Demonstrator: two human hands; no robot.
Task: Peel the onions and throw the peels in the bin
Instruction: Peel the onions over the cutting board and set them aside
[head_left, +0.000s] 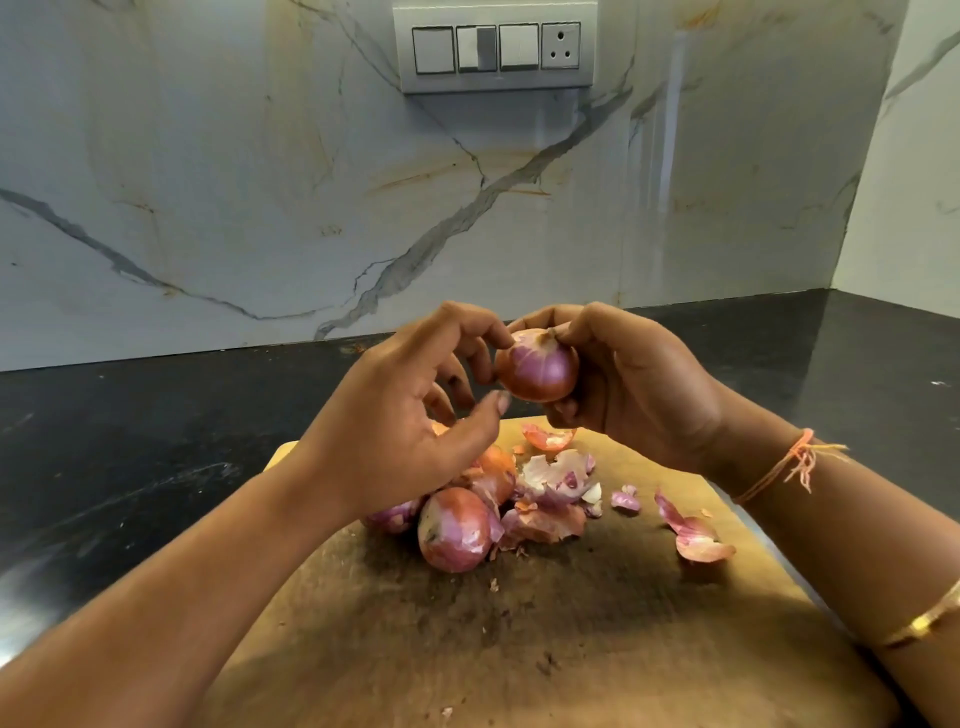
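A purple-red onion (537, 366) is held above the wooden cutting board (571, 623). My right hand (634, 384) grips it from the right, with the thumb at its top tip. The fingertips of my left hand (410, 415) touch its left side near the top, and the left thumb points toward its lower left. Another onion (454, 530) lies on the board beneath my left wrist, beside more onions partly hidden by that hand. Loose peels (553, 488) are piled on the board, and a separate peel (693, 535) lies to the right. No bin is in view.
The board sits on a dark stone counter (156, 426) against a marble wall. A switch panel (493, 47) is mounted on the wall above. The counter runs into a corner at the right.
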